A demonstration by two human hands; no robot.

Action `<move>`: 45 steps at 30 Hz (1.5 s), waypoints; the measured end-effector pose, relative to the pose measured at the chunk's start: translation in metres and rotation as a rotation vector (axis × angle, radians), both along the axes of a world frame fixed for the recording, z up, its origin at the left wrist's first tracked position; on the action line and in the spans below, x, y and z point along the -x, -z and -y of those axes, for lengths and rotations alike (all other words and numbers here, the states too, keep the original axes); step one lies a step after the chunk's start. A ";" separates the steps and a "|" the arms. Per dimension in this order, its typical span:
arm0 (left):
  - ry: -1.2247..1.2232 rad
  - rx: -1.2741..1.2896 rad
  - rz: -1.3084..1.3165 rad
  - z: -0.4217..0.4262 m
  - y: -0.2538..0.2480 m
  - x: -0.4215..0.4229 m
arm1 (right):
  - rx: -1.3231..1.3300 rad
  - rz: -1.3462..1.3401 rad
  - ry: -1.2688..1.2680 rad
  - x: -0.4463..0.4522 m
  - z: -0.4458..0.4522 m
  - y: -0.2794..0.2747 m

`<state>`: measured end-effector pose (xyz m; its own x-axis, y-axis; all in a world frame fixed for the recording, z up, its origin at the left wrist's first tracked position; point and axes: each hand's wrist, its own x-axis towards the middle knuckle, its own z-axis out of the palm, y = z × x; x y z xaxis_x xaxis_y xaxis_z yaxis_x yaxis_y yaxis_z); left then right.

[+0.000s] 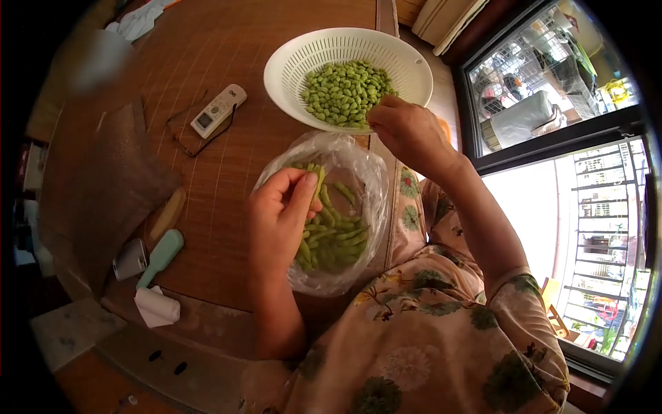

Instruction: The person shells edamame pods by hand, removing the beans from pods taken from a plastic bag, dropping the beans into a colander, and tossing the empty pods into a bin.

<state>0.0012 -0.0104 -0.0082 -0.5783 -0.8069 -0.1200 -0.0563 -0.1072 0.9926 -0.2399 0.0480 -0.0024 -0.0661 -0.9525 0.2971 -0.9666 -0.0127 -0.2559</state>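
Note:
My left hand (276, 214) pinches a green edamame pod (319, 176) between thumb and fingers, above a clear plastic bag (376, 190). Inside the bag lie several whole edamame pods (348, 238). At the near right rim of a white colander (284, 72), my right hand (417, 134) is closed, fingertips pointing down over the inside. Whatever those fingers hold, if anything, is hidden. Shelled green beans (348, 90) are heaped in the colander's bottom.
A white remote control (218, 110) and a pair of glasses (181, 143) lie left of the colander. Further left are a brown cloth (110, 179), a mint-green handled object (162, 255) and a white roll (157, 307). A glass door (552, 165) stands at the right.

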 end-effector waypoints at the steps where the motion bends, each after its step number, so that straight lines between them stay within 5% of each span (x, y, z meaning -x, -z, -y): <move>1: 0.002 0.004 -0.001 0.001 0.001 0.000 | 0.017 0.059 0.006 0.000 -0.002 0.001; 19: 0.016 0.017 -0.014 -0.001 -0.001 0.002 | 0.163 0.112 0.001 0.005 -0.038 0.008; 25: 0.021 -0.023 -0.008 -0.002 -0.002 0.002 | 0.080 0.240 0.268 0.063 -0.053 0.007; 32: 0.006 0.034 0.001 -0.003 0.000 0.002 | -0.216 -0.128 0.547 0.153 -0.055 0.053; 38: 0.023 0.027 -0.004 -0.002 0.001 0.001 | -0.251 -0.130 0.759 0.182 -0.061 0.071; 41: 0.015 -0.005 -0.028 -0.002 0.000 0.001 | -0.182 -0.165 0.713 0.187 -0.060 0.073; 45: -0.013 -0.029 -0.011 -0.003 0.000 0.004 | 0.018 0.114 0.739 0.155 -0.051 0.058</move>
<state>-0.0024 -0.0072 -0.0080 -0.5694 -0.8106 -0.1369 -0.0440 -0.1362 0.9897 -0.3951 0.0995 -0.0600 -0.7184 -0.6429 0.2656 -0.6925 0.6247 -0.3608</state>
